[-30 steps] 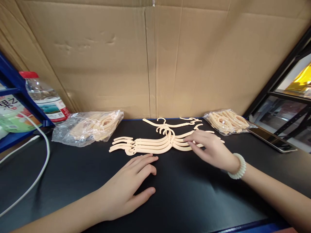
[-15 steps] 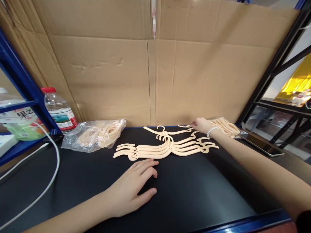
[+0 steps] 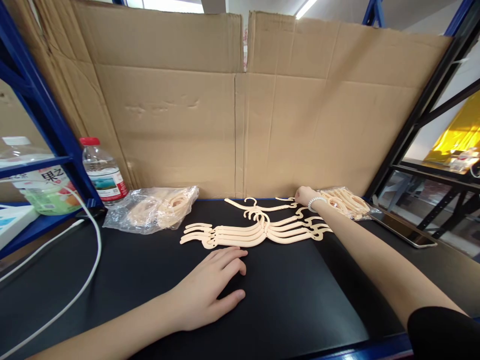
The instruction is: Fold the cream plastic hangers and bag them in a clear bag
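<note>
Several cream hangers (image 3: 240,236) lie overlapped in a row on the black table, their hooks bunched at the middle. Behind them a separate hanger (image 3: 275,207) lies near the cardboard, a loose small arm piece at its right end. My right hand (image 3: 305,195) is at that right end, fingers pressed together; what they grip is too small to make out. My left hand (image 3: 215,280) rests on the table in front of the row, fingers apart, with nothing in it.
A clear bag of cream parts (image 3: 153,209) lies at the back left, another bag (image 3: 345,202) beyond my right wrist. A red-capped bottle (image 3: 105,175) stands left, a white cable (image 3: 88,260) curves nearby, and a phone (image 3: 405,229) lies right. Cardboard (image 3: 180,125) walls the back.
The head view has tilted upward and shifted slightly, showing more above the cardboard. My right hand stays at the far hanger's right end, and my left hand has hardly moved.
</note>
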### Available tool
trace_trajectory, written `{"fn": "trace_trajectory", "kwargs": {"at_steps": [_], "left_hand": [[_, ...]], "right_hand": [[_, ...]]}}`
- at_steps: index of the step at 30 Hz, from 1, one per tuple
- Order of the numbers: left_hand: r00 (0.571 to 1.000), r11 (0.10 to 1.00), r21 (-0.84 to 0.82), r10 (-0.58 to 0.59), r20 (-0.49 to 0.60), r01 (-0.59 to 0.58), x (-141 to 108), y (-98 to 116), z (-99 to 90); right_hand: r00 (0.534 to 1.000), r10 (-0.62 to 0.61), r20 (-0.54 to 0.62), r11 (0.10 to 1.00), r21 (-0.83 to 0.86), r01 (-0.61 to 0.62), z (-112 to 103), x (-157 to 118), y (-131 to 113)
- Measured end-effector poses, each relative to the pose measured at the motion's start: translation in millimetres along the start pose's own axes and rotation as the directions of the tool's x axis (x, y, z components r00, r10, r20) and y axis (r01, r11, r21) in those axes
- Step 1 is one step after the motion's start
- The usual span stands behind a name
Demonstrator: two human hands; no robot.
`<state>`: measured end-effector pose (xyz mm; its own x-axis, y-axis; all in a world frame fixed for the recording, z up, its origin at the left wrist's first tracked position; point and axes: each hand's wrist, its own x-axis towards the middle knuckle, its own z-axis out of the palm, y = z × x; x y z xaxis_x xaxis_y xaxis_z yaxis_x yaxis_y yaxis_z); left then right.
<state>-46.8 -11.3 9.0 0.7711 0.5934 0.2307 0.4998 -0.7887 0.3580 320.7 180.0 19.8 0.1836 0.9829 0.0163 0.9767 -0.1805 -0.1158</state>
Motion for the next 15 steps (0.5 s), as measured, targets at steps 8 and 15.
{"fn": "trace_trajectory", "kwargs": {"at_steps": [8,15], "left_hand": [[0.997,0.997,-0.057,0.055,-0.060,-0.058,1.6,-1.0,-0.1],[0.980,0.977,-0.213,-0.019,-0.199,-0.024,4.6,-0.3,-0.2]], "right_hand": [[0.985,-0.061,-0.161,0.965,0.241,0.099,-13.2,-11.7,-0.6],[0.941,-0.196,-0.277,0.710,0.622,0.331,-28.5,-87.3,-49.3]]}}
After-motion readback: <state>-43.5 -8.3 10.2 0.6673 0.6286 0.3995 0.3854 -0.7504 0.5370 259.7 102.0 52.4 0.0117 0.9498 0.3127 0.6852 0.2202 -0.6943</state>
